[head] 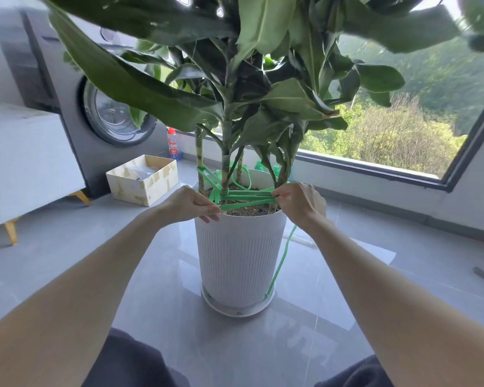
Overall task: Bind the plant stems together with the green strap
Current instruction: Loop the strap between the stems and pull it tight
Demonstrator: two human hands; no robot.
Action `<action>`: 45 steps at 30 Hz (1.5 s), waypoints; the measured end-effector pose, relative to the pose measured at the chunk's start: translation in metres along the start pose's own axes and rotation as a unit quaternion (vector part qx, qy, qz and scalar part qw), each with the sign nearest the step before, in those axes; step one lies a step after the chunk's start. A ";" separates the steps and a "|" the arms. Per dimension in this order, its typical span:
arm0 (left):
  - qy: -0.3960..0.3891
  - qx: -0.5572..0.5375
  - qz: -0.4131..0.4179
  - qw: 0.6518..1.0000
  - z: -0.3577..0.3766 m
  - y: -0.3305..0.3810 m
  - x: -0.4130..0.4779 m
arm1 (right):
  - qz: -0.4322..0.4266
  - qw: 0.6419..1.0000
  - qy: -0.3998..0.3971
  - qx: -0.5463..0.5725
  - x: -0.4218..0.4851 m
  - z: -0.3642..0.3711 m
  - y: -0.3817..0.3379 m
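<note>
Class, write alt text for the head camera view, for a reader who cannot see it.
The left hand and right hand pinch a green strap wound around plant stems in a white pot. A washing machine stands behind.

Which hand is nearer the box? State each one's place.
Left. The left hand is just right of the box, at the left rim of the pot; the right hand is farther right, across it.
</note>
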State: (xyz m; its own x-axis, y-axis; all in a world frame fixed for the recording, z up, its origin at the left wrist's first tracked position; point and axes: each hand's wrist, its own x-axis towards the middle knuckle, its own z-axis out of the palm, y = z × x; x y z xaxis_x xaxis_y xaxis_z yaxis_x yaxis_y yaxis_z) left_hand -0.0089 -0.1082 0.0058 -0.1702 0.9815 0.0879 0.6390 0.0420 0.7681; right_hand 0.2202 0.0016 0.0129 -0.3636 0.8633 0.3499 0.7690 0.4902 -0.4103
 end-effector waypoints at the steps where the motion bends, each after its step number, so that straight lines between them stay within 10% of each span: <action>1: 0.006 0.001 -0.006 1.000 0.000 0.000 0.000 | 0.001 1.000 -0.004 -0.004 0.000 0.001 0.000; 45: 0.143 0.091 -0.087 0.982 0.007 -0.010 0.028 | -0.060 0.998 0.013 -0.031 0.008 0.012 -0.003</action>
State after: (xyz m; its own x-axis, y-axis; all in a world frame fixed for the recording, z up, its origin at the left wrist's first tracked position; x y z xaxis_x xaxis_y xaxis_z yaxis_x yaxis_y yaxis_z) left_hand -0.0154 -0.0797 -0.0039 -0.4755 0.8652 0.1592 0.7010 0.2632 0.6628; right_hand 0.2089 0.0085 0.0067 -0.4409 0.7956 0.4154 0.7522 0.5801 -0.3126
